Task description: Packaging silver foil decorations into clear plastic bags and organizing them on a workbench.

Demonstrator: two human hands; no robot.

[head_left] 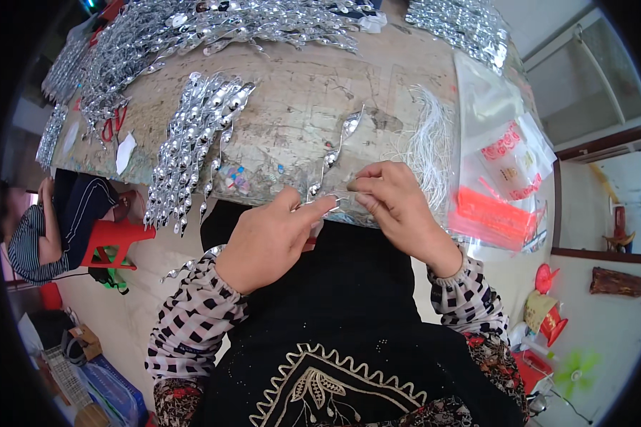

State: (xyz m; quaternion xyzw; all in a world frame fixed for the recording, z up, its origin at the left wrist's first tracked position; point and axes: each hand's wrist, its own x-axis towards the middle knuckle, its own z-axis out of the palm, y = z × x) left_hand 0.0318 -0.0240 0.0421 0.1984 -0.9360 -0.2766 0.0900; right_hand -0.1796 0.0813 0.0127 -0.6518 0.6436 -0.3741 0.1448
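At centre, the grip of the left hand (269, 238) is pinched closed on the twisted silver strand (350, 127); that of the right hand (400, 208) is pinched too, on what I cannot tell. The strand extends up the surface (299, 99), between a silver bundle (199, 128), centre-left, and white threads (432, 139), centre-right.

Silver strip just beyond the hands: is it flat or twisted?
Twisted: the silver strip narrows and widens in shiny turns, down to a thin tip over the table.
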